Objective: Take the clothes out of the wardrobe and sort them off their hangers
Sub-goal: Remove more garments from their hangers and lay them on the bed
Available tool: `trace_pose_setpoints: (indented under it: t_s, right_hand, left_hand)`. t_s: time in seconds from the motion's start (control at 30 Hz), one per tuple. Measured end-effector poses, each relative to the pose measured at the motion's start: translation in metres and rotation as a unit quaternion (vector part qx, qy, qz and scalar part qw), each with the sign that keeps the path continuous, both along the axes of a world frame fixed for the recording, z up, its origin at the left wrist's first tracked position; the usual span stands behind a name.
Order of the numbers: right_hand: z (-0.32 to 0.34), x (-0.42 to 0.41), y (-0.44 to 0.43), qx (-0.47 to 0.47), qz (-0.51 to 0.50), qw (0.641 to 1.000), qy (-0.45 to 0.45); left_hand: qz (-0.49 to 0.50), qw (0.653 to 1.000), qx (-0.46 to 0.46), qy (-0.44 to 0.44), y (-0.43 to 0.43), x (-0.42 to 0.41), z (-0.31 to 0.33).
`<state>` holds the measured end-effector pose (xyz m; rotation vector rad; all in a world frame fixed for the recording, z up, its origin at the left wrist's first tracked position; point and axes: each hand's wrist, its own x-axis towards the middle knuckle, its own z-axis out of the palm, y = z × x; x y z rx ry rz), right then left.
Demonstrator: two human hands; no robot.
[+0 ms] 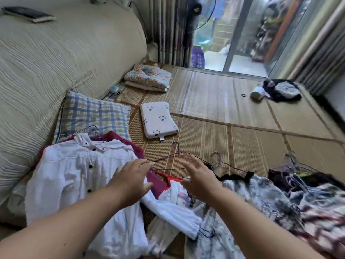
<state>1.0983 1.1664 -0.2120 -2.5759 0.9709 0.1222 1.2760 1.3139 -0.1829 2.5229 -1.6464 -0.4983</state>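
A white button-up shirt [74, 176] lies spread on a maroon garment [158, 184] at the lower left of the woven mat. My left hand [130, 178] hovers over its right edge, fingers straight, holding nothing. My right hand [199, 176] is spread open above a white printed garment [175, 195] on a red hanger [168, 177]. A bare wire hanger [177, 156] lies on the mat just beyond both hands. A pile of patterned clothes [270, 202] with several wire hangers [291, 163] fills the lower right.
A beige covered sofa [56, 62] runs along the left, with a checked pillow [93, 116] against it. A small white pillow [158, 118], a folded floral quilt [147, 77] and a dark heap with a doll [276, 89] lie on the mat [233, 118]. Glass doors stand behind.
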Motion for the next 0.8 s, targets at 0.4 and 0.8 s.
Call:
trace_pose_setpoints:
  t_s: [0.4,0.8]
  right_hand:
    - [0.007,-0.291,-0.008,0.071,-0.211,0.973,0.067]
    - [-0.057,-0.558,-0.189,0.116,-0.309,0.940,0.084]
  left_hand:
    - [-0.170,0.983,0.016,0.070,-0.072,-0.255,-0.015]
    - [-0.181,0.975,0.064,0.109,-0.270,-0.499,-0.077]
